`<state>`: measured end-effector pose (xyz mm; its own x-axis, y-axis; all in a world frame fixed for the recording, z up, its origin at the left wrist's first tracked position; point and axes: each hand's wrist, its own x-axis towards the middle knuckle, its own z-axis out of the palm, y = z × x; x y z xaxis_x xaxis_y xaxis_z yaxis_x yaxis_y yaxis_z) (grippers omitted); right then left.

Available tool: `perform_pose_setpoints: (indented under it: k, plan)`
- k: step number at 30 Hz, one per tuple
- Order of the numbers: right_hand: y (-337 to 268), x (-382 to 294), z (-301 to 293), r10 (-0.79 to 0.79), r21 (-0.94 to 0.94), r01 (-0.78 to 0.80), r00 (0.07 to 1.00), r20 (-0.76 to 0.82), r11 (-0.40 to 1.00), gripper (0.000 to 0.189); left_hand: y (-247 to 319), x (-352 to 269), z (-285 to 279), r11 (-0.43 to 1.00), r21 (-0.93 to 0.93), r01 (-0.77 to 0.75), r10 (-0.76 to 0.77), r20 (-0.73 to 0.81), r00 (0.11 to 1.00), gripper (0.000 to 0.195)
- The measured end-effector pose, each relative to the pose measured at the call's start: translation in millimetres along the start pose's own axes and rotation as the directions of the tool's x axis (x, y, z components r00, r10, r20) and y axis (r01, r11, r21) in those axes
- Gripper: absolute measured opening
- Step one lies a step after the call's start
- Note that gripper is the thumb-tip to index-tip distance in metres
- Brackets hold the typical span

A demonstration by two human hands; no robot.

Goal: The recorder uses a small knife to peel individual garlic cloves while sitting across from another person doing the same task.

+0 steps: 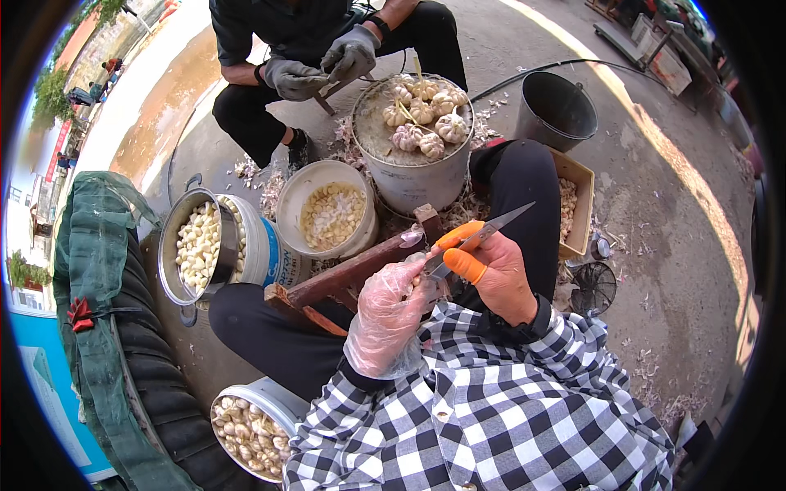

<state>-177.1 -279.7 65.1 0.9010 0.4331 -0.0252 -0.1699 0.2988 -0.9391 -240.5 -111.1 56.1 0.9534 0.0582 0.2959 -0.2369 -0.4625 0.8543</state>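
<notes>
My right hand (500, 273), with orange finger covers on its thumb and forefinger, grips a knife (506, 216) whose pointed metal blade sticks out up and to the right. In a clear plastic glove, my left hand (390, 307) pinches a small garlic clove (417, 280) against the lower end of the blade; the fingers partly hide it. Just above that hand a purplish garlic skin (411, 237) lies on the reddish wooden bench (362, 267) between my legs. Beyond the bench, a white bucket (285, 215) holds peeled cloves in liquid.
Whole garlic bulbs (421, 112) lie on an upturned drum (412, 178). Left stand a metal pot (161, 245) of peeled cloves and, lower, a bucket (273, 393) of unpeeled cloves. Right are a dark bucket (522, 116) and a bin (583, 215) of garlic pieces. A gloved co-worker (295, 30) sits opposite.
</notes>
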Motion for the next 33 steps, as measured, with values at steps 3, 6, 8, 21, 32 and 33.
perform_pose_setpoints:
  k: [3, 6, 8, 21, 32, 33]
  plan:
    - [7.4, -0.6, -0.2, 0.017, 0.024, -0.019, 0.998, 0.060, 1.000, 0.019, 6.8, 1.0, -0.4, 0.998, -0.007, 0.065, -0.065, 0.033, 0.997, 0.029]
    - [5.1, -1.5, 1.5, 0.049, 0.025, -0.050, 0.998, 0.049, 0.998, 0.018, 10.2, 0.8, -0.8, 0.998, 0.038, 0.041, -0.042, 0.036, 0.998, 0.029]
    - [7.4, -1.3, 1.7, 0.066, 0.026, -0.067, 0.997, 0.045, 0.997, 0.017, 13.0, -0.1, 0.7, 0.998, 0.012, 0.054, -0.054, 0.026, 0.998, 0.029]
    - [27.1, 11.5, -32.7, 0.063, -0.056, -0.072, 0.985, -0.160, 0.996, 0.013, 7.8, -4.2, 0.3, 0.928, -0.309, 0.206, -0.209, 0.025, 0.978, 0.033]
    - [0.5, -0.3, -6.7, 0.252, -0.175, -0.221, 0.950, 0.184, 0.959, 0.018, 16.9, -2.8, -5.6, 0.700, -0.583, 0.413, -0.341, 0.236, 0.910, 0.036]
    - [2.1, -0.4, -5.5, 0.163, -0.187, -0.129, 0.970, 0.180, 0.974, 0.019, 16.6, -3.1, -6.7, 0.621, -0.626, 0.471, -0.369, 0.297, 0.881, 0.036]
